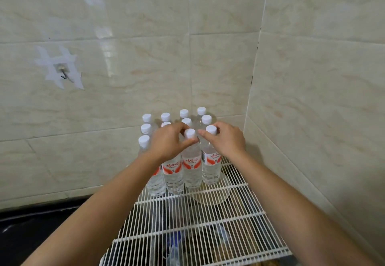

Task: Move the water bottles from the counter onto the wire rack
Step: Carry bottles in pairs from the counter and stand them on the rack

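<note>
Two bare forearms reach forward from the bottom of the view over a white wire rack [208, 220], whose thin bars let blurred, unidentifiable items show on a level below. To the left, a dark worktop [31, 224] runs along the wall, with no bottles visible on the part in view. At the back of the rack stands a tight cluster of water bottles [191, 168], upright with white caps and red-and-white labels, apparently all full of clear water. The left hand [166, 143] pinches the neck of a front bottle just under its cap, thumb and fingers [190, 142] closed narrowly around it. The right hand [227, 140] rests against the neighbouring bottle's cap and shoulder, fingers curled loosely; whether it truly grips cannot be told. Full bottles like these are likely fairly heavy, with thin, smooth, slightly squeezable walls, so the stiff neck or the labelled waist looks the surest hold. Their narrow bases may rock on the spaced wires. The hands hide some caps, so the exact count is unclear. Behind them, pale marbled wall tiles meet in a corner, and a small hook [62, 74] is taped to the left wall.
</note>
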